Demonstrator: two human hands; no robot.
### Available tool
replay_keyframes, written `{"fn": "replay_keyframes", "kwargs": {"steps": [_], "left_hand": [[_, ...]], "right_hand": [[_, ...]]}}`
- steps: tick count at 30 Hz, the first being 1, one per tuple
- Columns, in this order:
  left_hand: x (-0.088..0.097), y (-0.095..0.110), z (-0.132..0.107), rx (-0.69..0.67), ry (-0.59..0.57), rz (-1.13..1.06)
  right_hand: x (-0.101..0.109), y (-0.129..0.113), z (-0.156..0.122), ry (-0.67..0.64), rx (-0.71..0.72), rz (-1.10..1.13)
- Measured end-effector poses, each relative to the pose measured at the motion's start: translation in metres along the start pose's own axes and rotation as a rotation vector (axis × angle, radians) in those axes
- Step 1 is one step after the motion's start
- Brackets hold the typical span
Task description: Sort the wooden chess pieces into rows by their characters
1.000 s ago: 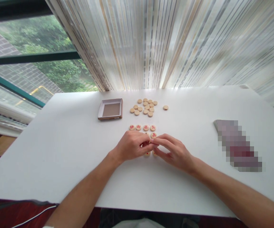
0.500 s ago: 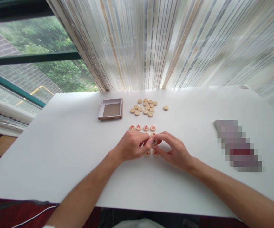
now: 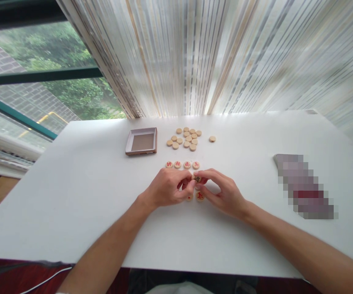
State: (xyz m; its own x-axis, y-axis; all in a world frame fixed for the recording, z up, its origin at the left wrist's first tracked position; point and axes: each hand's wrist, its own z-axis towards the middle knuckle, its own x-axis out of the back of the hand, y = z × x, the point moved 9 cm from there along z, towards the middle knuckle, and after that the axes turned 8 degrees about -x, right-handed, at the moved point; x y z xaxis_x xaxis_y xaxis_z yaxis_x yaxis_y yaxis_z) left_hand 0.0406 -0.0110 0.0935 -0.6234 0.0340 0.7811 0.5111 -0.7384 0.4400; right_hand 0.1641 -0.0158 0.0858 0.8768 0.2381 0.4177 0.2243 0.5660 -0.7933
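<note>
My left hand (image 3: 168, 188) and my right hand (image 3: 222, 192) meet at the middle of the white table (image 3: 87, 196). Both pinch one round wooden chess piece (image 3: 197, 179) with a dark character on its face, held just above the tabletop. Below the fingers lies a piece with a red character (image 3: 200, 196), and another shows partly beside it. A row of red-marked pieces (image 3: 182, 164) lies just beyond my hands. Further back sits a cluster of plain-faced pieces (image 3: 186, 138).
An open shallow brown box (image 3: 141, 141) lies at the back left of the pieces. One lone piece (image 3: 212, 139) lies right of the cluster. A blurred flat object (image 3: 305, 185) rests on the table's right side. Striped curtains and a window stand behind.
The piece between my fingertips has been turned, so a dark character now faces up. My hands stayed close together at the same spot.
</note>
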Motion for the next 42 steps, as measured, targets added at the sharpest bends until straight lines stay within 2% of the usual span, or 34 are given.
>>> {"fn": "replay_keyframes", "kwargs": {"steps": [10,22,42], "left_hand": [[-0.002,0.0,0.0,0.001,-0.013,-0.008],[0.0,0.01,0.002,-0.042,-0.021,-0.013],[-0.004,0.01,0.001,-0.037,-0.026,0.019]], "right_hand": [[-0.002,0.009,-0.001,-0.032,-0.101,0.008],[-0.002,0.012,-0.002,-0.015,-0.149,0.006],[0.0,0.007,-0.001,0.002,-0.115,0.019]]}}
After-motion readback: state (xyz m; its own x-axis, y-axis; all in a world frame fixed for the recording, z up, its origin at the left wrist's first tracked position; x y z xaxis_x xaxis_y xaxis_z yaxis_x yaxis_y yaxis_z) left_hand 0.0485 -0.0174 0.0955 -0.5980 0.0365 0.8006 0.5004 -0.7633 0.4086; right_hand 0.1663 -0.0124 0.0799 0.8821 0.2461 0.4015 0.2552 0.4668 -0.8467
